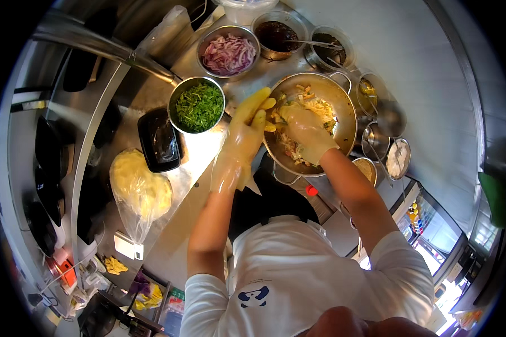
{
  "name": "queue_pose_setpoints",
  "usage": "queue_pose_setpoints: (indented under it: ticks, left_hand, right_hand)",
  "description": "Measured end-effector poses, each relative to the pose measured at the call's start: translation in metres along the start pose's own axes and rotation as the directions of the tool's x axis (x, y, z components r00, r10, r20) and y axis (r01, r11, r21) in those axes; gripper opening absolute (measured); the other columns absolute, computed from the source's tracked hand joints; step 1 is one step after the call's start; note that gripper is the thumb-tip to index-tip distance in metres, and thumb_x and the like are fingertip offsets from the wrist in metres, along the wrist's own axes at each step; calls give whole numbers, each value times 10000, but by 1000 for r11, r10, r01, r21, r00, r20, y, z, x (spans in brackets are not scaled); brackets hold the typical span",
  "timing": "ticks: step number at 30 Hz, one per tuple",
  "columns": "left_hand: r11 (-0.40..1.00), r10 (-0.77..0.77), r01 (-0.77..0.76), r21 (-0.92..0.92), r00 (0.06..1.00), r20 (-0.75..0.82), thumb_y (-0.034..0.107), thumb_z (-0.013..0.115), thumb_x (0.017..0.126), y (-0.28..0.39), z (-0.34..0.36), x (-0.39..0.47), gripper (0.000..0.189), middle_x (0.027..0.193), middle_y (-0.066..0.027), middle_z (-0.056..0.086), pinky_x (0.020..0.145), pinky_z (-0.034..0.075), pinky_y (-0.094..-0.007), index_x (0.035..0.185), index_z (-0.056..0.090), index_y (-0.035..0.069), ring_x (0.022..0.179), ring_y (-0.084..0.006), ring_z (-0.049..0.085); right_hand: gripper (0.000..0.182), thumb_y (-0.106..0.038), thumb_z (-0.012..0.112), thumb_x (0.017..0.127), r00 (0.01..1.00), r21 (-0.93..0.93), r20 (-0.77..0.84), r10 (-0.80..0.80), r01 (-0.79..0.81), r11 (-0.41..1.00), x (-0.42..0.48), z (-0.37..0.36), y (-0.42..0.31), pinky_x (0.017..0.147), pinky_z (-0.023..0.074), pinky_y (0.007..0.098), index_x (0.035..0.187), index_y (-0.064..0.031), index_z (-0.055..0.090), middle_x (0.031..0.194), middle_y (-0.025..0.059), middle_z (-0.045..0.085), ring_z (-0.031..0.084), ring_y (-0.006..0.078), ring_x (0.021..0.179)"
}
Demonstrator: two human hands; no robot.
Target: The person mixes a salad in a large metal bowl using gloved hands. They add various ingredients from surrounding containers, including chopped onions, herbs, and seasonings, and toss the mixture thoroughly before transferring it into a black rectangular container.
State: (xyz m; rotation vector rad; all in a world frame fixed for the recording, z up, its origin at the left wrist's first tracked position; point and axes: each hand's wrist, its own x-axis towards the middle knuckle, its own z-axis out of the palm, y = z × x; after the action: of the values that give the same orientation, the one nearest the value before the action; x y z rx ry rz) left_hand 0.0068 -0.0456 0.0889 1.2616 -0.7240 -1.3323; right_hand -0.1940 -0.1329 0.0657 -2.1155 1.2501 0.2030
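A wide two-handled metal pan (345, 126) stands before me, holding a mix of pale shredded food (320, 108) with bits of green. My right hand (304, 123), in a yellowish translucent glove, reaches into this mix. Its fingertips are partly buried, so their grip is hidden. Gloved the same way, my left hand (246, 124) is at the pan's left rim with its fingers spread and nothing visible in them. Whether it touches the rim is unclear. A metal container of chopped green herbs (199, 107) stands to its left.
Behind are a bowl of sliced red onion (230, 54) and a tub of dark sauce (275, 36) with a spoon. On the left lie a black plastic tray (160, 141) and a bag of yellow food (141, 183). Small containers, including one of white powder (398, 158), line the right.
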Motion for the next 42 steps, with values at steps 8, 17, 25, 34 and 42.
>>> queue_pose_setpoints:
  ticks: [8,17,25,34,42]
  left_hand:
    - [980,30,-61,-190,986,-162,-13,554,1179,6,-13,-27,519,1530,-207,723,948,655,-323,1696,535,17,1032,-175,761]
    - [980,135,-160,-121,972,-193,14,568,1192,-1,1,-42,483,1542,-186,718,1012,643,-341,1675,564,9,1178,-195,745]
    - [401,319,-452,797,884,342,176,814,975,31,21,-8,538,1544,-202,698,1165,516,-567,1498,708,110,1347,-448,681]
    - [60,263,-632,773,757,599,348,795,987,26,84,16,553,1471,-98,724,1246,394,-597,1524,695,264,1471,-377,603]
    - [-50,216,-713,699,676,705,389,795,960,66,97,4,621,1581,-116,662,1302,348,-618,1563,684,288,1540,-395,550]
  right_hand:
    - [406,-119,803,1013,1000,-95,2,-4,4,996,11,19,8,1145,575,479,1409,-80,726,1412,258,713,703,410,1345]
    - [180,-151,703,1165,945,845,-256,202,118,521,-40,3,43,867,557,275,1313,-56,740,1179,-24,699,647,94,1027]
    - [165,-124,755,1127,892,806,-446,75,363,468,-104,-103,-4,874,570,275,1256,-24,738,1202,38,698,675,113,977]
    - [134,-47,729,1074,859,651,-512,29,366,665,-160,-147,-79,1030,510,356,1203,-42,765,1276,78,648,641,199,1090]
    - [363,-132,882,894,863,-42,-345,-368,378,925,-146,-133,-61,1010,544,411,1241,-48,814,1116,137,790,723,368,1016]
